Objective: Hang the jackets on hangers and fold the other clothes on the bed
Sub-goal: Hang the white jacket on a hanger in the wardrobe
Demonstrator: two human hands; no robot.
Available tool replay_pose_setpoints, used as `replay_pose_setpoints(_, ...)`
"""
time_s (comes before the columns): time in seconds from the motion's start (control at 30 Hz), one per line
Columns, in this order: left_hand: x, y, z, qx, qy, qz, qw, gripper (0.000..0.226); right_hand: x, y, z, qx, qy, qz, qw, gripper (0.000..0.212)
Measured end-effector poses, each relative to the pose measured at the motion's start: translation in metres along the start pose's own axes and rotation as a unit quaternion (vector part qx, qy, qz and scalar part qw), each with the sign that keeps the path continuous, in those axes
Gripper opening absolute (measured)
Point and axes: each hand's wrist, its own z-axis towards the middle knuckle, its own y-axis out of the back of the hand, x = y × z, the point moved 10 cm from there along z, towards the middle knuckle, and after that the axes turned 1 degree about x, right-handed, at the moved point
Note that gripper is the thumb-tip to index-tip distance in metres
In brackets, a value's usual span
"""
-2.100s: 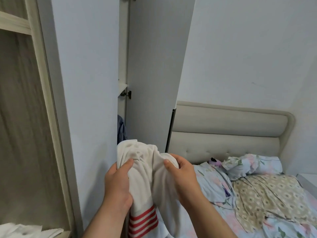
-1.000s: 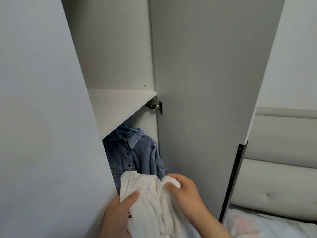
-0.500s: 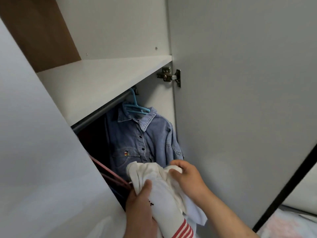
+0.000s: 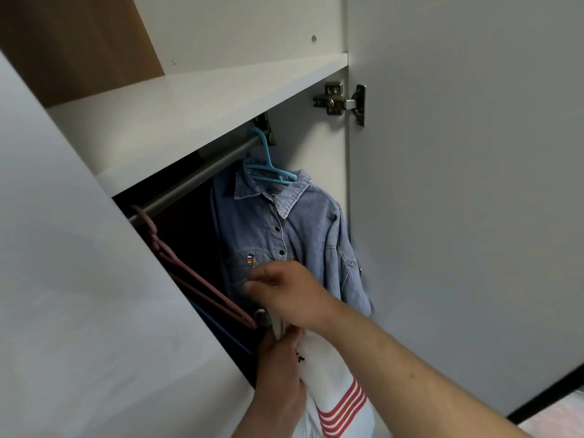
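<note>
Inside the open white wardrobe [image 4: 202,99], everything can be placed against the grey metal hanging rail [image 4: 202,175] under the shelf. One blue denim jacket with a small embroidered figure on its chest pocket [image 4: 284,235] hangs from the rail's right end on one light blue plastic hanger [image 4: 268,165]. At least two pink hangers [image 4: 189,279] hook on nearer the rail's left end and slant down to the right; the door edge hides whether there are more. Two bare hands work below the rail. The left hand [image 4: 278,374] is closed around the bunched neck of one white jacket with red stripes [image 4: 331,374], its fingers wrapped on the cloth, which trails down out of view. The right hand [image 4: 294,295] sits just above, in front of the denim jacket's lower front, fingers [image 4: 256,281] blurred and loosely spread toward the pink hangers' lower ends; whether they still pinch the white cloth under the palm cannot be told. One metal hinge [image 4: 343,101] sits right of the rail.
</note>
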Motion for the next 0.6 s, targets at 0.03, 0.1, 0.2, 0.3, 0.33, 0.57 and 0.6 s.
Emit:
replay_pose_setpoints(0.03,0.002,0.000,0.002,0.007,0.000,0.003,1.000,0.024,0.002,-0.010,0.004,0.026,0.000,-0.036,0.999,0.022)
replay_pose_setpoints(0.1,0.005,0.001,0.004,0.021,0.003,0.011,1.000,0.020,0.004,-0.023,0.011,0.055,-0.001,-0.117,0.992,0.030)
replay_pose_setpoints(0.2,0.007,0.004,0.004,0.021,0.003,0.011,1.000,0.016,0.005,-0.030,0.018,0.064,0.007,-0.195,0.979,0.046)
replay_pose_setpoints(0.3,0.010,0.010,0.003,0.007,0.013,0.004,1.000,0.017,0.002,-0.037,0.019,0.092,0.002,-0.216,0.972,0.041)
replay_pose_setpoints(0.33,0.011,0.012,0.002,0.002,0.014,0.004,1.000,0.016,-0.001,-0.039,0.018,0.101,-0.004,-0.215,0.971,0.038)
replay_pose_setpoints(0.57,0.017,0.014,-0.002,0.038,0.017,0.018,0.999,0.017,-0.023,-0.034,0.017,0.075,-0.040,-0.151,0.985,0.018)
replay_pose_setpoints(0.6,0.017,0.012,-0.004,0.052,0.019,0.018,0.998,0.019,-0.025,-0.029,0.020,0.060,-0.042,-0.150,0.986,0.018)
